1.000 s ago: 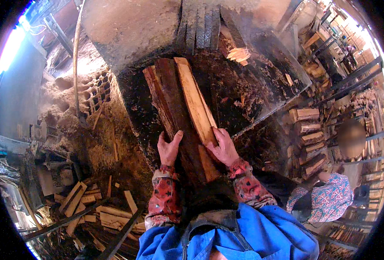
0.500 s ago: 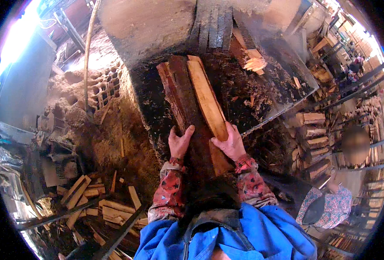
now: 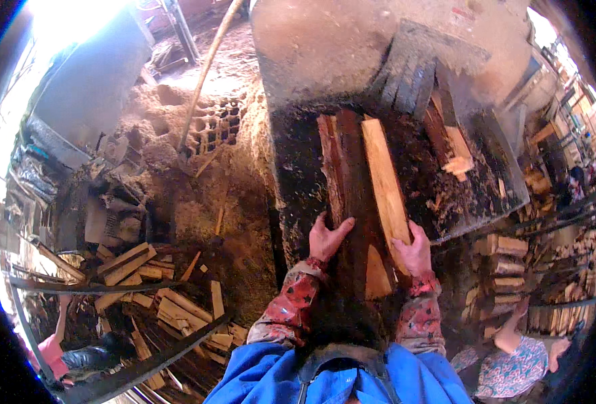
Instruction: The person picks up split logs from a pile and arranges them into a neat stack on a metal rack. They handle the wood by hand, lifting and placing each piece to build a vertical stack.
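Dark, rough-barked wood slabs (image 3: 355, 168) lie lengthwise before me on a dark machine table (image 3: 298, 175). My left hand (image 3: 330, 237) closes on the left edge of a reddish bark slab (image 3: 333, 172), thumb across its top. A pale sawn wood strip (image 3: 384, 185) lies along their right side. Around its near end my right hand (image 3: 414, 248) is closed, thumb on the upper face. Between my wrists a pale wedge-shaped wood face (image 3: 377, 276) shows against dark wood. The undersides and several of my fingertips are hidden.
Dark hanging strips (image 3: 406, 77) cover the machine's opening, with splintered wood (image 3: 456, 158) beside them. A metal rail (image 3: 150, 367) crosses before a pile of offcuts (image 3: 177, 316) at lower left. One person (image 3: 45, 350) is beyond it; another (image 3: 510, 367) is at lower right near stacked wood.
My view has swung left, so the scene sits further right. Both hands keep their hold; the pale strip's near end now shows below my right hand.
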